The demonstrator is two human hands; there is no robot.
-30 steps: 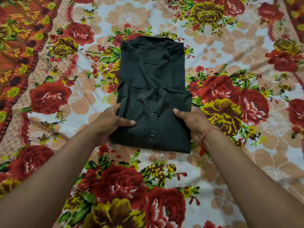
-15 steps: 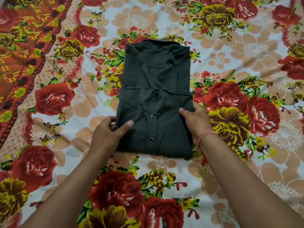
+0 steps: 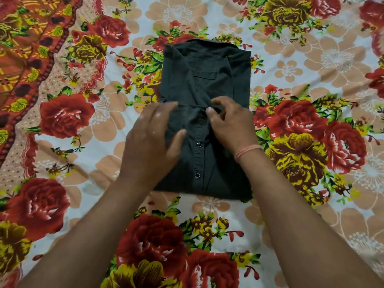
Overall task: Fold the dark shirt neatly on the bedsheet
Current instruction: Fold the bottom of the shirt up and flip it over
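Observation:
The dark shirt (image 3: 207, 80) lies folded into a narrow rectangle in the middle of the floral bedsheet (image 3: 311, 65). Its lower half is doubled up over the upper half, with the snap-button placket facing up. My left hand (image 3: 153, 138) lies flat and blurred on the left side of the top fold, fingers straight. With thumb and fingers, my right hand (image 3: 228, 121) pinches the cloth at the upper edge of the fold, near the placket. A pink thread band circles my right wrist.
The bedsheet, printed with red and yellow roses, covers the whole view. An orange-red patterned border (image 3: 25, 59) runs down the far left. Open sheet lies on all sides of the shirt.
Both hands have left the shirt's side edges and moved up onto the top fold. The left now lies flat on it; the right now pinches the fold's upper edge.

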